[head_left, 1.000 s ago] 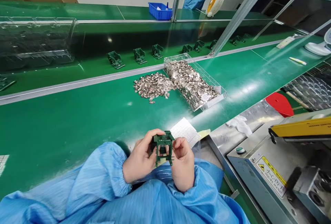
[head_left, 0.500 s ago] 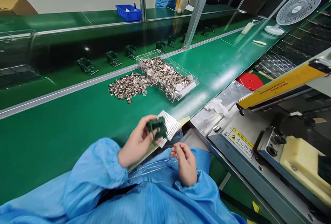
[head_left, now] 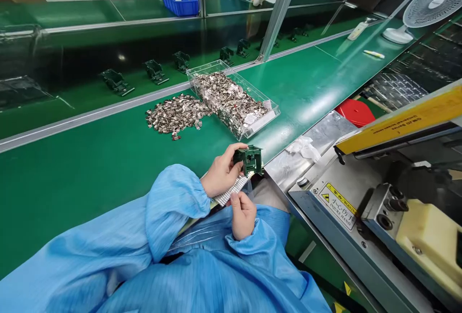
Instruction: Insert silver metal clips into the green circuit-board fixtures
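Green plastic jig (head_left: 249, 160) sits gripped in the left hand (head_left: 222, 171), near the green conveyor belt's (head_left: 90, 168) front edge. Right hand (head_left: 243, 215), fingers narrowly curled, lies just below, beside a white perforated strip (head_left: 231, 189).

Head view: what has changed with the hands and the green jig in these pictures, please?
The right hand has let go of the green jig and moved lower, near the white perforated sheet. The left hand alone holds the jig, now raised further from the body. The clear tray of metal parts and the loose pile stayed as they were on the green belt.
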{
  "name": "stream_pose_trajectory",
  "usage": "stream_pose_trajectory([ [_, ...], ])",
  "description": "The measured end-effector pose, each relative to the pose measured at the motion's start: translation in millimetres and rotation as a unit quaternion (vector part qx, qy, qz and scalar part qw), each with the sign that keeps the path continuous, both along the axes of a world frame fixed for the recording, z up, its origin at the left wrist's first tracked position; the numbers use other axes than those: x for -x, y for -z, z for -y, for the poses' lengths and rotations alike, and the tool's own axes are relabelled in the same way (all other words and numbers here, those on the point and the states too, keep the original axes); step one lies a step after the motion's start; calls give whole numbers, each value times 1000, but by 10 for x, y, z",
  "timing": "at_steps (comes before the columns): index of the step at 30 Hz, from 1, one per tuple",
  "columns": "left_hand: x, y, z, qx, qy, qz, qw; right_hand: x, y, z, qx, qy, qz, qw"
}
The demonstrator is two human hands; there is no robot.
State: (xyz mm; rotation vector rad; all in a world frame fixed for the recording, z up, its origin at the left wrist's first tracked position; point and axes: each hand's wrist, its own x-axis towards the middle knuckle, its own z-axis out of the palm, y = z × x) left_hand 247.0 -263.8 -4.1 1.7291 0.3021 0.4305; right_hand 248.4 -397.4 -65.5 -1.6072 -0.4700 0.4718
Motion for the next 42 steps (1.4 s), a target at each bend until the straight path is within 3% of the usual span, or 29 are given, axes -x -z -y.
stream_pose_trajectory([
  [5, 3, -54, -23, -17, -8, -12, 1000, -101, 143, 47, 8, -31, 81, 996],
  [12, -5, 13, -48, 25, -17, -6, 1000, -257, 237, 144, 76, -145, 131, 978],
  [15, 1, 54, -60, 64, -35, 10, 997, -249, 186, 213, 124, -175, 136, 967],
  [18, 36, 68, -69, 82, -54, 32, 995, -314, -27, 330, 160, -186, 150, 958],
  [22, 99, 63, -69, 80, -59, 55, 994, -524, -496, 472, 158, -136, 172, 963],
  [26, 132, 56, -36, 66, -47, 62, 995, -655, -773, 363, 61, -26, 221, 973],
  [31, 154, 38, 4, 37, -18, 71, 997, -647, -718, 8, -35, 56, 236, 970],
  [35, 169, 23, 8, 9, -2, 69, 998, -629, -714, -151, 4, 63, 277, 959],
  [42, 182, -8, 3, -48, -8, 56, 997, -619, -693, -203, 38, 85, 360, 928],
])
